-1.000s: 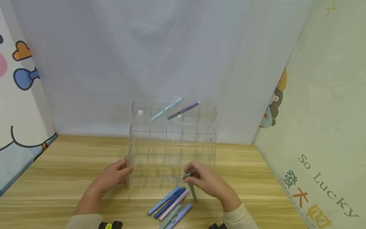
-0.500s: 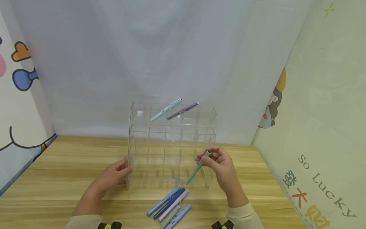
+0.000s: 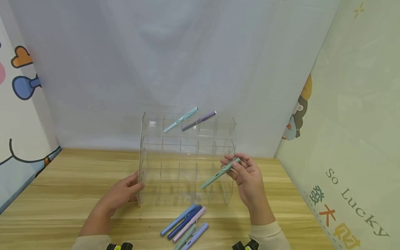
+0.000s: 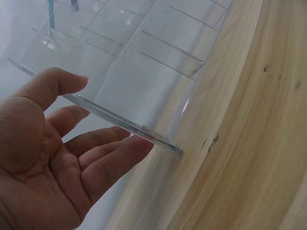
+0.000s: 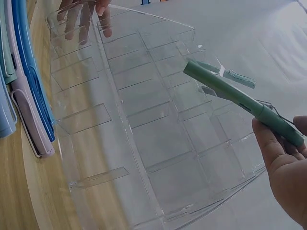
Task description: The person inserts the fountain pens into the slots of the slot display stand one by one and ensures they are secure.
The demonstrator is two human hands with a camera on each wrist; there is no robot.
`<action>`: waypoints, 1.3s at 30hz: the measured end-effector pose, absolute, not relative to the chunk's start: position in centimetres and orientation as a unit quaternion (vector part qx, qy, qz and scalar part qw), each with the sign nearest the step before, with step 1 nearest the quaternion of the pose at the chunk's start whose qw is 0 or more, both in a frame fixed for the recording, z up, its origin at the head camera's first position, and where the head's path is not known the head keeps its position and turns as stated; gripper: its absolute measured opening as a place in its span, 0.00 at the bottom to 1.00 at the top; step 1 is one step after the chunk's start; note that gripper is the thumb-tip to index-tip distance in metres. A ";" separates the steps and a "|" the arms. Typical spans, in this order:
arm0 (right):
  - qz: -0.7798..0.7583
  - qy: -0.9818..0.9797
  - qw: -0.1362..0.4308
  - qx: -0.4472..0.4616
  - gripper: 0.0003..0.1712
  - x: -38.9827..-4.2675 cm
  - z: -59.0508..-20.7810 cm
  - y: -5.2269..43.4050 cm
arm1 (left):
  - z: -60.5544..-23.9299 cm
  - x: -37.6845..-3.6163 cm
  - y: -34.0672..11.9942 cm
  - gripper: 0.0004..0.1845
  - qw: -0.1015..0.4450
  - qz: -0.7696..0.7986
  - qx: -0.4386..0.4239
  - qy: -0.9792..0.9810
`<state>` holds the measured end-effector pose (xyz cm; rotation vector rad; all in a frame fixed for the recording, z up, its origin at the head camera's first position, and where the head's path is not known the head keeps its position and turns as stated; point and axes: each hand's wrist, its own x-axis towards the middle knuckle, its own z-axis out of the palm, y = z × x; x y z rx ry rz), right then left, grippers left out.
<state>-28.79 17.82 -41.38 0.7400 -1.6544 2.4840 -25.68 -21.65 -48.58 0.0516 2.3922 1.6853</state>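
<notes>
- Lying nearest on the wooden table (image 3: 78,194): five loose pens (image 3: 187,225), bunched side by side just in front of the rack.
- Bracing the clear acrylic rack (image 3: 187,163) at its left wall: left hand (image 3: 120,194), fingers straight, released, gripping nothing.
- Pinching one green pen (image 3: 218,173) by its upper end: right hand (image 3: 247,177), pen tilting in front of the rack's right compartments.
- Sitting tilted in the top row, farthest back: two pens (image 3: 190,119), one light blue, one purple.
</notes>
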 end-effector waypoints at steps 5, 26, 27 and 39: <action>0.810 -0.532 0.059 0.240 0.14 -29.1 -41.4 17.8 | -48.6 -25.7 -21.9 0.43 0.103 0.575 0.019 0.812; 0.803 -0.531 0.123 0.239 0.18 -33.1 -38.5 19.6 | -49.0 -26.0 -21.8 0.42 0.090 0.576 0.019 0.812; 0.804 -0.529 0.126 0.240 0.18 -33.5 -38.1 19.7 | -49.0 -26.0 -21.8 0.42 0.090 0.577 0.019 0.812; 0.795 -0.524 0.179 0.248 0.15 -36.7 -33.4 19.7 | -49.2 -26.1 -21.7 0.45 0.092 0.578 0.014 0.811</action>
